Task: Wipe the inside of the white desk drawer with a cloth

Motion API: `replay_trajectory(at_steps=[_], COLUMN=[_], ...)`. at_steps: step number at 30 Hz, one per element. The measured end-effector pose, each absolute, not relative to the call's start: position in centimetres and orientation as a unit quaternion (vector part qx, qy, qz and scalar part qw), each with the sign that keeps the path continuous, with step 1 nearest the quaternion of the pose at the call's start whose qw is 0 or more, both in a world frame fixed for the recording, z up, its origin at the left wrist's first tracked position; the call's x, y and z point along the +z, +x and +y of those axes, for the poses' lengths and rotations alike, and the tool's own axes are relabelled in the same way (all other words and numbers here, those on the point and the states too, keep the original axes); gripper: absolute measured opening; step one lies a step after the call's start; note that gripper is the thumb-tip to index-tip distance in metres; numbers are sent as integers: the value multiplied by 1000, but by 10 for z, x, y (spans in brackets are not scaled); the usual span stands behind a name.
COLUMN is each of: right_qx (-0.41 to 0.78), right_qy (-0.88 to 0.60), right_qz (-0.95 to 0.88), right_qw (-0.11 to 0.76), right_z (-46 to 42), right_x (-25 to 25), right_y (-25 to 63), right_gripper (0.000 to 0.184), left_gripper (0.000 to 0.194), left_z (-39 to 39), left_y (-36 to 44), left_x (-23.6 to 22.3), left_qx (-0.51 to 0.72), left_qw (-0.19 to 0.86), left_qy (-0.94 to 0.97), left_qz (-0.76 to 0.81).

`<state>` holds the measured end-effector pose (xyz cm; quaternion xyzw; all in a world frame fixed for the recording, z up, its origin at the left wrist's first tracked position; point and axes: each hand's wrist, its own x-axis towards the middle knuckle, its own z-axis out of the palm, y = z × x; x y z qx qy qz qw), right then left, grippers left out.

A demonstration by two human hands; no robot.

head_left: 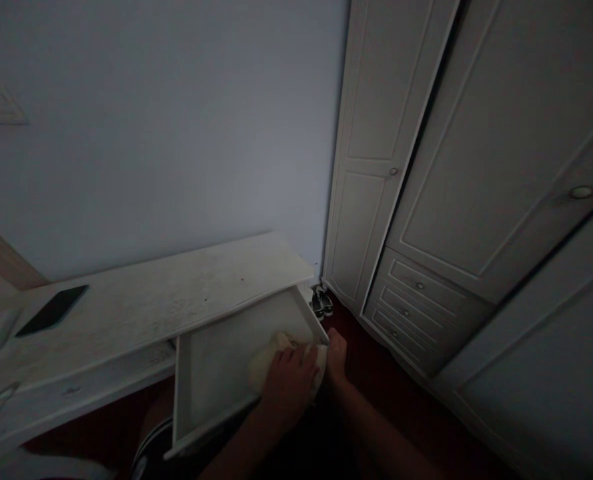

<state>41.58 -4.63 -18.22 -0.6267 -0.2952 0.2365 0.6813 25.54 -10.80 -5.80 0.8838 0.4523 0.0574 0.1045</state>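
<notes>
A shallow white drawer [216,363] is pulled out from under the white desk [176,293]. In its front right part lies a bunched, cream-coloured cloth [262,365]. My left hand [292,377] grips this cloth from above, fingers curled over it, near the drawer's front right corner; part of the cloth hangs over the front edge. Just outside that corner, my right hand [336,352] is closed against the end of the drawer's side wall. Its fingertips are partly hidden, and the light is dim.
A dark flat tablet-like object [53,310] lies at the left of the desk. Dark shoes with white edges [322,301] stand on the red floor past the desk's right end. White wardrobes [371,147] with knobs and small drawers [410,310] line the right.
</notes>
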Motion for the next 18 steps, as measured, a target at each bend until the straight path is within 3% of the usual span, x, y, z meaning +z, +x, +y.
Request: replay_trajectory(at_steps=[3,7,10,15,18], right_qx=[246,272,280,278,275], right_qy=[-628,-616,-612,-615,-622], right_qz=[-289,-296,-295,-300,-309], right_qw=[680,677,679,674,665], right_z=[-47,-47,-47,-51,-53], right_x=[-183,-186,-188,-184,-180], right_y=[418,414,410,409,409], right_gripper=[36,37,39,41,40], left_gripper=[52,79,73,64,75], left_z=[-93,-76,-77,-99,-112], left_y=[266,235,207,167,128], left_x=[-58,-58,-55,-66,-84], left_qx=[52,16,-14,-50,-44], left_qw=[131,188,211,132,65], left_qy=[881,866,861,868,870], left_qz=[451,463,463,477,487])
